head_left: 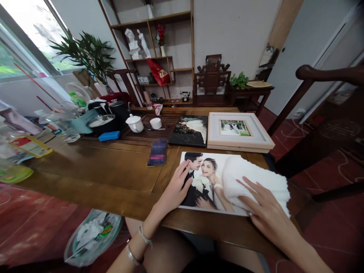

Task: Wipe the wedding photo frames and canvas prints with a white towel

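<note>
A wedding photo panel [204, 197] lies flat near the table's front edge, showing a couple on a white background. My left hand [178, 185] rests flat on its left part, fingers stretched out. Over the panel's right side is spread a white towel [264, 174], its right edge ragged and hanging past the panel. On top of the towel lies my right hand [263, 204], fingers spread and pressing it against the panel. The towel hides the panel's right portion.
Behind the panel lie a dark photo panel [189, 138] and a pale framed photo [241, 142]. A phone [157, 152] sits to the left. Farther left are a white lidded cup [134, 123], a blue sponge [109, 136] and bottles. Below stands a lined trash bin [72, 248].
</note>
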`<state>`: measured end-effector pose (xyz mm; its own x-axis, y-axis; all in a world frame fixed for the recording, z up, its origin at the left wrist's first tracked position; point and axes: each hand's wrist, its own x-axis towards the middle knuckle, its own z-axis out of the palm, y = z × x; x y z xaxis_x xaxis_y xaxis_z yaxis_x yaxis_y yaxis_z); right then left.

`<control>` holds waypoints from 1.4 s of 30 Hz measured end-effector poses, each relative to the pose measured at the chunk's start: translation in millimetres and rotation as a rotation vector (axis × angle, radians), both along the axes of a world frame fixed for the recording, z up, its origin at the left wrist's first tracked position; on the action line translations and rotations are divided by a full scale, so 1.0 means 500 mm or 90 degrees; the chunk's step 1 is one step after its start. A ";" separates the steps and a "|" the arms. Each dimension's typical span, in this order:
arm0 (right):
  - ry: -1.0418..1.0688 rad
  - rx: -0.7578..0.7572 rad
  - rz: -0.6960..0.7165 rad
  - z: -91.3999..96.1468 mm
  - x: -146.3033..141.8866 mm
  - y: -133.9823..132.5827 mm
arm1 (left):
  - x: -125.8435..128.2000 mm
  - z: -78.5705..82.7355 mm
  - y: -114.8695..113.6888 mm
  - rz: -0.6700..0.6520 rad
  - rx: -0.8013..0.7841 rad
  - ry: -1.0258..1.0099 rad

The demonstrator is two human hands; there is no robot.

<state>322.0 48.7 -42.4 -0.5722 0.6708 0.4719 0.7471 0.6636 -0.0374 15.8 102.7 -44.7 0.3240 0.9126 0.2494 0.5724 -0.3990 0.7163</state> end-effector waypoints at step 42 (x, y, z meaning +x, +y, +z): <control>-0.042 0.031 0.088 0.029 -0.024 0.104 | -0.018 -0.004 0.002 -0.003 0.040 0.051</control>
<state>309.8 101.0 -27.9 -0.6890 0.5605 0.4594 0.6478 0.7606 0.0437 6.6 103.8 -46.8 0.3499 0.8943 0.2790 0.6250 -0.4447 0.6416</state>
